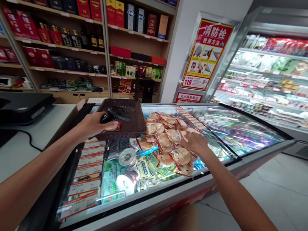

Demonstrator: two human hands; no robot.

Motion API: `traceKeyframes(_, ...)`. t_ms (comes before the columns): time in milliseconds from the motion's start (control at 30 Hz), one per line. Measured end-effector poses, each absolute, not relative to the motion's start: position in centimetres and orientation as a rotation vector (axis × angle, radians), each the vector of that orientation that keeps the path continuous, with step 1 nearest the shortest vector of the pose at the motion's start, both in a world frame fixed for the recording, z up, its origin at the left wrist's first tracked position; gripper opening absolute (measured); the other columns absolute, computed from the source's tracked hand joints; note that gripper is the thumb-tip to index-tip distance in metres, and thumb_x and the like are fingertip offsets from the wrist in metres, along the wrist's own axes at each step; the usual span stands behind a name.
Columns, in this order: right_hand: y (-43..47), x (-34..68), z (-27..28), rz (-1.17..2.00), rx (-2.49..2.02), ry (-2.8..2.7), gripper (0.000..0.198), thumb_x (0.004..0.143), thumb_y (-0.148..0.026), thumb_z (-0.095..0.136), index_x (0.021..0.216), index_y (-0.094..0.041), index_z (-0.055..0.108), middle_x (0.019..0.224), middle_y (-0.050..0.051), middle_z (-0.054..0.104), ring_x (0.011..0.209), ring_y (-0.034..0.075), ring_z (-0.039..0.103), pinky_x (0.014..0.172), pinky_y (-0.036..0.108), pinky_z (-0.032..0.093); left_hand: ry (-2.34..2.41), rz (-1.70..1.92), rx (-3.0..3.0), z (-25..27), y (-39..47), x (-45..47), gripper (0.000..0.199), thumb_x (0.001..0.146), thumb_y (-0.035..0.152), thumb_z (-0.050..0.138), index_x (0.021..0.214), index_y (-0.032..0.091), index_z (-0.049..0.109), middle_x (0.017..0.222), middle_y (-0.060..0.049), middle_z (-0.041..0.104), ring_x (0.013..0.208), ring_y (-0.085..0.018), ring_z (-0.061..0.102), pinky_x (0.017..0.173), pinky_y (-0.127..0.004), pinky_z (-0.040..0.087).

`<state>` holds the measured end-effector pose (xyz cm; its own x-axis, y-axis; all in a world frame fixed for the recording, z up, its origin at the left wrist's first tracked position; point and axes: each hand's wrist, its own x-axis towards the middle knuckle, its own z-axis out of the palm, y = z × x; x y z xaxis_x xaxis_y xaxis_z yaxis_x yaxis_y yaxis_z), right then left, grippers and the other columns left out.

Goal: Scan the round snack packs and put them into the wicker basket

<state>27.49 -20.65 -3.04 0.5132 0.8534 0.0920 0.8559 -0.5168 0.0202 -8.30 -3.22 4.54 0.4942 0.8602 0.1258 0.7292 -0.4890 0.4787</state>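
Note:
My left hand [93,124] is at the near left side of a brown woven basket [131,131], its fingers closed on a small clear packet with a red edge [114,126]. Right by these fingers is a black handled device [118,113], perhaps a scanner; whether the hand touches it is unclear. My right hand [196,141] bends over the right side of a heap of clear, red-edged packets of round flat biscuits [166,140], with its fingers curled at a packet and partly hidden. The heap lies on the glass lid of a chest freezer [117,210].
Frozen goods such as a white round tub [125,184] show through the glass. To the left stands a counter [55,124] with a black machine [14,107] and a cable. Behind are shelves of boxed goods [62,11]; a lit open fridge [285,80] stands at the right.

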Motion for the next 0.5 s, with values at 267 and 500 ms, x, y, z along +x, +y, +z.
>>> traceKeyframes(267,-6.4,13.7,0.7,-0.07,-2.195,-2.015,0.034,0.093,-0.052,0.054,0.1,-0.021,0.064,0.107,0.011,0.071,0.103,0.029,0.065,0.085,0.037,0.047,1.442,0.589,2.226,3.3,-0.8,-14.8,0.052,0.07,0.078,0.055,0.084,0.028,0.063,0.055,0.0,0.061,0.058,-0.024,0.059,0.058,-0.033,0.038)
traceKeyframes(500,4.6,6.5,-3.7,0.873,-1.544,-1.587,0.041,0.058,-0.034,0.089,0.088,-0.019,0.066,0.109,0.008,0.07,0.115,0.03,0.059,0.094,0.034,0.046,1.52,0.623,1.975,0.9,1.1,-20.4,0.056,0.067,0.074,0.063,0.089,0.022,0.062,0.06,0.001,0.059,0.061,-0.021,0.059,0.059,-0.031,0.043)
